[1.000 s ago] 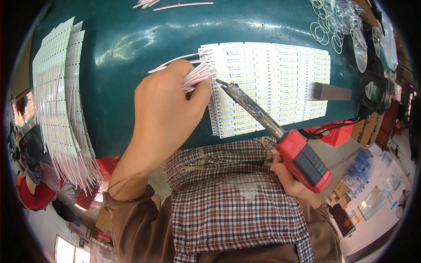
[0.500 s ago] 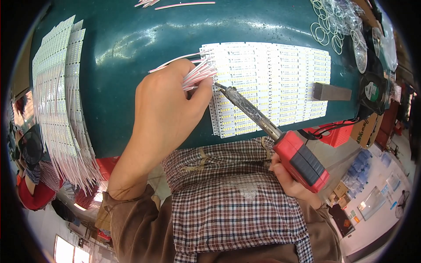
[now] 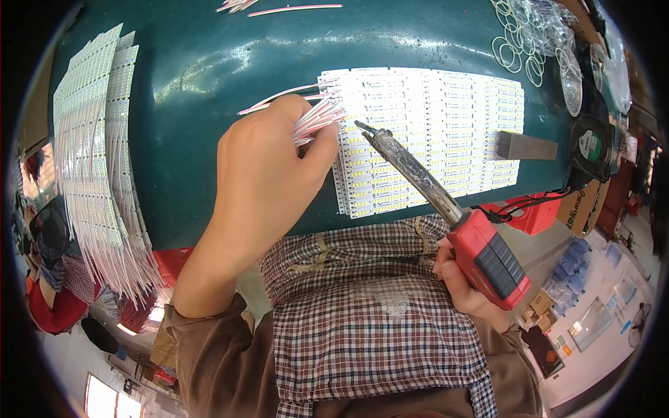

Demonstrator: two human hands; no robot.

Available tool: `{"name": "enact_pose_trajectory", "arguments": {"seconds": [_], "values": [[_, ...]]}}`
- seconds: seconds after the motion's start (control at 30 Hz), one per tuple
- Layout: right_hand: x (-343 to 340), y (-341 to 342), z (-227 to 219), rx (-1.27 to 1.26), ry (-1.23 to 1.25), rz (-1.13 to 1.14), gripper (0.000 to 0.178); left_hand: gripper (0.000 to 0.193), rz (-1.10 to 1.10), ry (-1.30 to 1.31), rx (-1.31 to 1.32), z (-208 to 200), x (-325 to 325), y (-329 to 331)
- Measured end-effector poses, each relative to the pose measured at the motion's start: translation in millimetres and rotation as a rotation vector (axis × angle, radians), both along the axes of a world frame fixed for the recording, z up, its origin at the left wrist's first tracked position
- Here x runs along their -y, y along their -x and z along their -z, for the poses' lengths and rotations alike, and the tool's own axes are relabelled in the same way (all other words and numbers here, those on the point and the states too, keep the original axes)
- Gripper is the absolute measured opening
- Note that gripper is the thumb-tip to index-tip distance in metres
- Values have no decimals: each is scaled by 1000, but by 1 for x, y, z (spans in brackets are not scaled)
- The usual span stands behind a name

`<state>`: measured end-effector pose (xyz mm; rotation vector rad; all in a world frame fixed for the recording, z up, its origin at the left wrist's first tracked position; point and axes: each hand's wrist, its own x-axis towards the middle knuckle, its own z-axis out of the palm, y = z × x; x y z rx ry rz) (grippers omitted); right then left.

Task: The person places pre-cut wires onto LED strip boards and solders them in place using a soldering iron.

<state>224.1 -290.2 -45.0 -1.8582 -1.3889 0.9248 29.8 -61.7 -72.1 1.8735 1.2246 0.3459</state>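
My left hand (image 3: 268,160) pinches the bundle of thin red-and-white wires (image 3: 317,120) at the left edge of the flat white-and-yellow circuit boards (image 3: 432,139), on the green table (image 3: 185,153). My right hand (image 3: 465,287) grips the red-and-black soldering iron (image 3: 439,198); its dark tip (image 3: 361,126) is over the boards, right of the wires. I should hold each wire steady, touch briefly, and spare my left hand.
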Motion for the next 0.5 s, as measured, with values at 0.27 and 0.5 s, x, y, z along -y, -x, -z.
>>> {"name": "enact_pose_trajectory", "arguments": {"seconds": [0.27,0.5], "values": [[-9,-3,-16,-60,116,42,19,31,-234,-15,392,3,-10,23],[8,-6,-7,-236,141,24,35,32,-464,-367,379,35,-10,61]]}}
